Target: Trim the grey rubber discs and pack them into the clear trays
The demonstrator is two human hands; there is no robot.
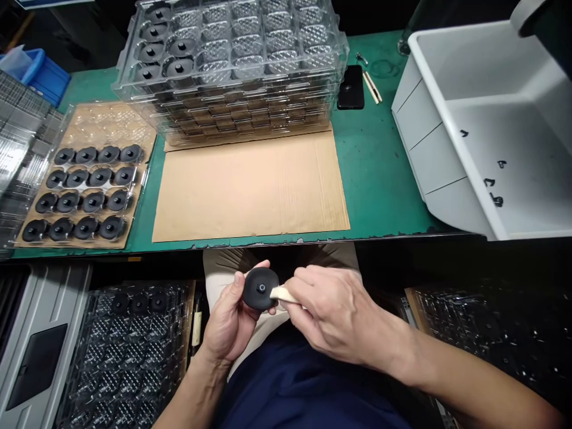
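Note:
My left hand [232,317] grips a round black disc-shaped part [255,288] by its rim, thumb on one side and fingers behind. The disc has a small raised hub in its middle and faces up towards me. In my right hand [328,307] is a slim cream-coloured hand tool [282,294], closed in the fingers. Its tip lies over the right part of the disc, near the hub; whether it touches cannot be made out. Both hands are above my lap, just in front of the table edge.
Brown cardboard [250,190] lies on the green table [375,173]. Behind it stand stacked clear trays [250,65], partly filled with black discs. Another disc tray [84,190] is left. A grey bin [433,119] with small black scraps, a phone [351,87] and a cream tool [372,87] are right.

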